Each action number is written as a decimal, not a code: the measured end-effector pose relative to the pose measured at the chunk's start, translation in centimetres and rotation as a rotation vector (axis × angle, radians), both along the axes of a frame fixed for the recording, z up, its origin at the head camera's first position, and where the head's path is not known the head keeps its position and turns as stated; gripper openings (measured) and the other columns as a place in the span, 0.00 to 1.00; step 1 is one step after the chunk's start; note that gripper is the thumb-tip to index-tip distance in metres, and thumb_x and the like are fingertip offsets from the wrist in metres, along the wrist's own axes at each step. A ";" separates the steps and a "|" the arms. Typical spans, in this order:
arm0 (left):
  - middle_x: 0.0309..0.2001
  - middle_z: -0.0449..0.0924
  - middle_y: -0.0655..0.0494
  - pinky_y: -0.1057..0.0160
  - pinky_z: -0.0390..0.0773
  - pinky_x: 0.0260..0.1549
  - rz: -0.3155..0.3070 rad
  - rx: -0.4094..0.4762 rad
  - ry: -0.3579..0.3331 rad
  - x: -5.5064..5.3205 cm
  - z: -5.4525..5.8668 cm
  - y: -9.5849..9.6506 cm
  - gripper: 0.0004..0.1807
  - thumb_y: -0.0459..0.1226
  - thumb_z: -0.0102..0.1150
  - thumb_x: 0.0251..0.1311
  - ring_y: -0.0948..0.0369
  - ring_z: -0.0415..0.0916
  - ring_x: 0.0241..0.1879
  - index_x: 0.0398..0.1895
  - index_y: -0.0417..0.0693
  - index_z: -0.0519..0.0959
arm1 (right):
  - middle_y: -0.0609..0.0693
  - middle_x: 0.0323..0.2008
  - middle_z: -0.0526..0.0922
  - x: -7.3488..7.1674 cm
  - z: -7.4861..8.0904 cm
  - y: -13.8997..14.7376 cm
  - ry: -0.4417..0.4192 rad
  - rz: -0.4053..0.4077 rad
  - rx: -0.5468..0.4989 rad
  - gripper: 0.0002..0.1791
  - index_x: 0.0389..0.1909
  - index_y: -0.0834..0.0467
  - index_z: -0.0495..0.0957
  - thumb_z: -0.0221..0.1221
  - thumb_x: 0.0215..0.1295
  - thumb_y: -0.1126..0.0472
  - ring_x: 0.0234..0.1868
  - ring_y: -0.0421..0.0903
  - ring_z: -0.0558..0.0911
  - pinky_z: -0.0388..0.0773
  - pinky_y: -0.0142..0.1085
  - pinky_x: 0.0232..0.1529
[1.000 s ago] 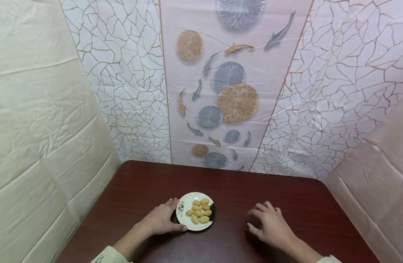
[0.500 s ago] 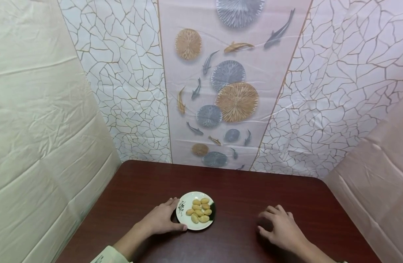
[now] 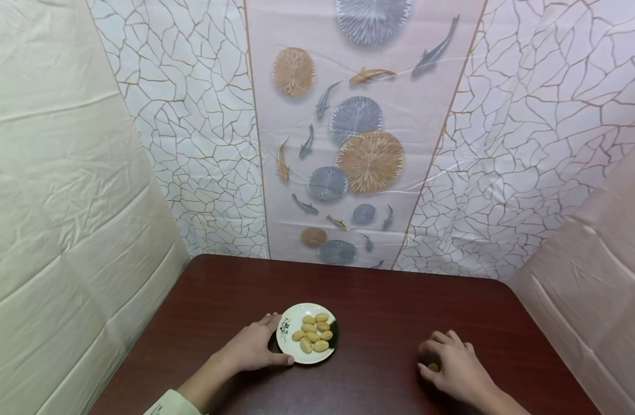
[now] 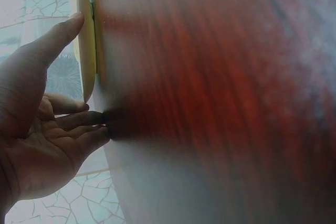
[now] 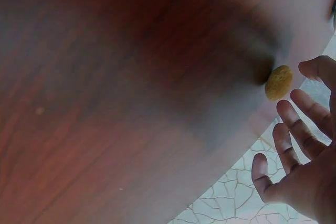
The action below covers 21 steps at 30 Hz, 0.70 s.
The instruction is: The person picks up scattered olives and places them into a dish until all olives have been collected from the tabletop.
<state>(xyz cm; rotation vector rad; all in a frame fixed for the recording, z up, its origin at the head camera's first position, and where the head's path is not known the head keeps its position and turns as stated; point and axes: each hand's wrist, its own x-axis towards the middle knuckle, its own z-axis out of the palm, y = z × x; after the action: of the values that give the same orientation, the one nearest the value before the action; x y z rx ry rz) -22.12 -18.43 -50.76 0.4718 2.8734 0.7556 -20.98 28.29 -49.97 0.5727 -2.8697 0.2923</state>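
A small white plate [image 3: 291, 317] with a dark patch and a black floral print bears several oval, yellow-brown nut-like pieces [image 3: 309, 328]. My left hand [image 3: 252, 346] holds the plate's left side, thumb at the near rim and fingertips at the far-left rim. In the left wrist view the plate [image 4: 84, 51] shows edge-on between thumb and index finger. Well to the right, my right hand [image 3: 454, 366] is low over the table, around a single oval nut-like piece [image 5: 279, 83]. Its fingers are spread and apart from that piece in the right wrist view.
The dark red-brown table [image 3: 369, 311] has rounded far corners. A patterned cloth [image 3: 328, 184] with fish and round leaf prints hangs behind it. Pale cloths stand along the left side [image 3: 79, 202] and the right side [image 3: 587, 276].
My right hand has moved rightward and slightly nearer, away from the plate, and the single nut-like piece now shows between its thumb and fingers. Left hand and plate stay put.
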 end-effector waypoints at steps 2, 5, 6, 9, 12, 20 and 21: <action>0.81 0.67 0.28 0.28 0.72 0.74 0.000 -0.001 0.001 0.0 0.0 0.0 0.66 0.66 0.80 0.54 0.32 0.65 0.81 0.84 0.31 0.64 | 0.32 0.42 0.82 0.1 -0.2 0.2 -0.011 0.001 -0.002 0.14 0.35 0.36 0.85 0.82 0.57 0.47 0.45 0.40 0.75 0.66 0.41 0.38; 0.81 0.67 0.28 0.28 0.72 0.74 0.002 -0.003 -0.005 0.0 0.1 0.0 0.66 0.66 0.80 0.54 0.32 0.65 0.81 0.84 0.32 0.64 | 0.30 0.39 0.80 0.3 -0.4 0.5 -0.009 -0.002 -0.008 0.14 0.34 0.36 0.84 0.82 0.57 0.49 0.42 0.38 0.73 0.65 0.41 0.37; 0.81 0.67 0.28 0.28 0.72 0.74 0.002 -0.004 -0.006 0.0 0.1 0.0 0.66 0.66 0.80 0.54 0.32 0.65 0.81 0.84 0.32 0.64 | 0.30 0.39 0.80 0.4 -0.5 0.6 -0.005 -0.005 -0.003 0.14 0.34 0.36 0.84 0.82 0.56 0.49 0.42 0.38 0.73 0.65 0.41 0.37; 0.81 0.67 0.28 0.28 0.72 0.74 0.002 -0.004 -0.003 0.0 0.1 0.0 0.66 0.66 0.80 0.54 0.32 0.66 0.81 0.84 0.31 0.64 | 0.30 0.39 0.80 0.5 -0.7 1.0 -0.014 -0.011 0.015 0.14 0.36 0.36 0.85 0.82 0.56 0.49 0.42 0.38 0.73 0.66 0.41 0.37; 0.81 0.67 0.28 0.28 0.72 0.74 -0.001 -0.003 0.003 0.0 0.0 0.0 0.66 0.66 0.80 0.54 0.32 0.66 0.81 0.83 0.31 0.64 | 0.31 0.41 0.80 0.7 -0.7 1.2 -0.062 -0.022 0.033 0.15 0.38 0.36 0.86 0.82 0.55 0.46 0.43 0.39 0.74 0.68 0.43 0.37; 0.81 0.67 0.27 0.27 0.72 0.74 -0.002 -0.003 0.001 0.0 0.0 0.0 0.66 0.66 0.80 0.54 0.31 0.66 0.81 0.84 0.31 0.64 | 0.30 0.35 0.74 0.8 -1.0 1.6 -0.075 -0.022 0.022 0.14 0.38 0.37 0.85 0.81 0.56 0.49 0.39 0.35 0.68 0.62 0.41 0.36; 0.81 0.67 0.27 0.28 0.72 0.74 -0.002 -0.004 0.002 0.0 0.0 0.0 0.66 0.66 0.80 0.54 0.31 0.66 0.81 0.84 0.31 0.64 | 0.29 0.34 0.73 0.8 -1.0 1.6 -0.065 -0.021 0.017 0.14 0.38 0.37 0.85 0.81 0.56 0.50 0.39 0.35 0.68 0.62 0.41 0.36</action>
<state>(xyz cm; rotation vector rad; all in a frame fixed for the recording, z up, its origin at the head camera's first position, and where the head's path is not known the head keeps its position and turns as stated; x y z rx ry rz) -22.09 -18.40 -50.79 0.4743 2.8753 0.7491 -20.15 29.87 -50.97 0.5460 -2.9415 0.2883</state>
